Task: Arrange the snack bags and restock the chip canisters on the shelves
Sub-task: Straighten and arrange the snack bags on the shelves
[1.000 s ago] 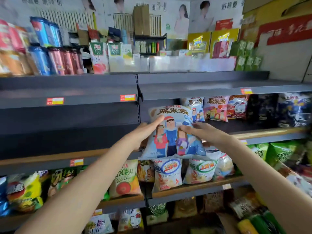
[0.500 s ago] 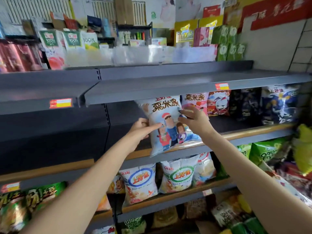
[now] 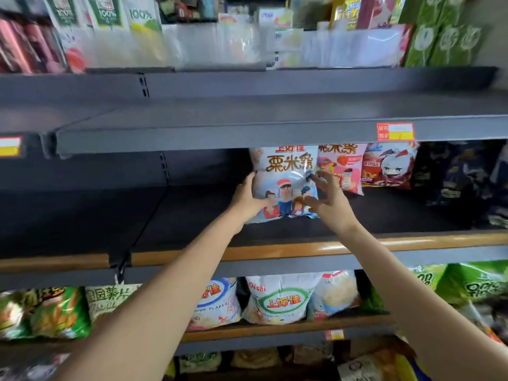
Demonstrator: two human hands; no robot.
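A pale blue snack bag [image 3: 283, 171] with cartoon figures stands upright on the dark middle shelf [image 3: 275, 250], just left of a pink bag [image 3: 343, 163] of the same brand. My left hand [image 3: 246, 198] holds the blue bag's left edge, thumb in front. At the bag's right edge is my right hand [image 3: 328, 200], fingers spread, fingertips touching or just off it. Reddish chip canisters [image 3: 24, 48] stand blurred on the top shelf at far left.
Right of the pink bag stand a red bag [image 3: 387, 166] and dark bags [image 3: 450, 174]. The grey upper shelf [image 3: 247, 130] overhangs closely above the bags. The shelf below holds Oishi bags [image 3: 280, 301] and green bags [image 3: 55, 312]. Juice cartons [image 3: 107, 15] line the top.
The blue bag went from in front of the shelf edge up and back onto the middle shelf, standing beside the pink bag. My right hand's fingers have spread off its front.
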